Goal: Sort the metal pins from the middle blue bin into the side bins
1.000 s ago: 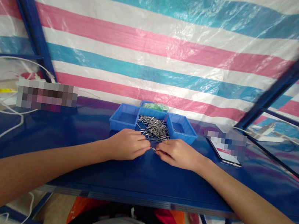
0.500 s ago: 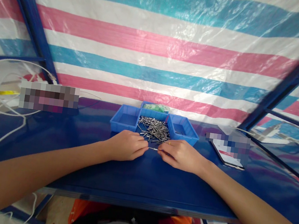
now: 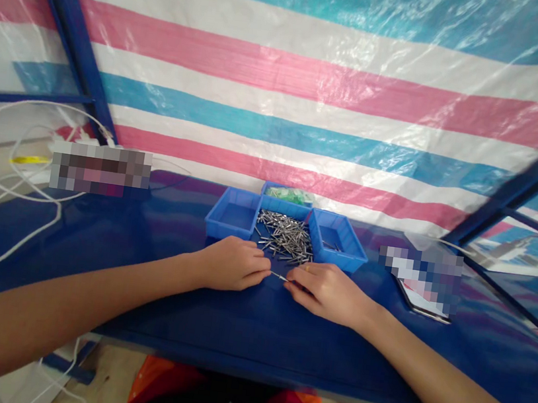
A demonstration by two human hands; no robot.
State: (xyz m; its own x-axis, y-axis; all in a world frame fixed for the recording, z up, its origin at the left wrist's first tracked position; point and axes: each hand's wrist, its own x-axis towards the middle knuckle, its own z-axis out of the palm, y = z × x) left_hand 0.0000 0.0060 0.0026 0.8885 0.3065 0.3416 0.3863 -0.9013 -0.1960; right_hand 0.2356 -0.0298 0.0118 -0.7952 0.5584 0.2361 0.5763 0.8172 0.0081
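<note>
My left hand [image 3: 234, 265] and my right hand [image 3: 326, 291] rest on the blue table [image 3: 213, 314], fingertips almost meeting. Between them they pinch a thin metal pin [image 3: 278, 275], each hand closed on one end. Just behind the hands lies a heap of loose metal pins [image 3: 285, 236] on the table between two blue trays. The left blue tray [image 3: 232, 220] and the right blue tray [image 3: 338, 241] flank the heap. A third blue tray [image 3: 287, 197] with green pieces stands behind.
A phone [image 3: 423, 299] lies on the table to the right. White cables [image 3: 10, 192] loop at the left. A striped plastic sheet [image 3: 313, 101] closes off the back. Blue frame posts [image 3: 72, 34] rise at both sides.
The view has shifted slightly; the hands stay together on the pin, with the pin a little more exposed between the fingertips.
</note>
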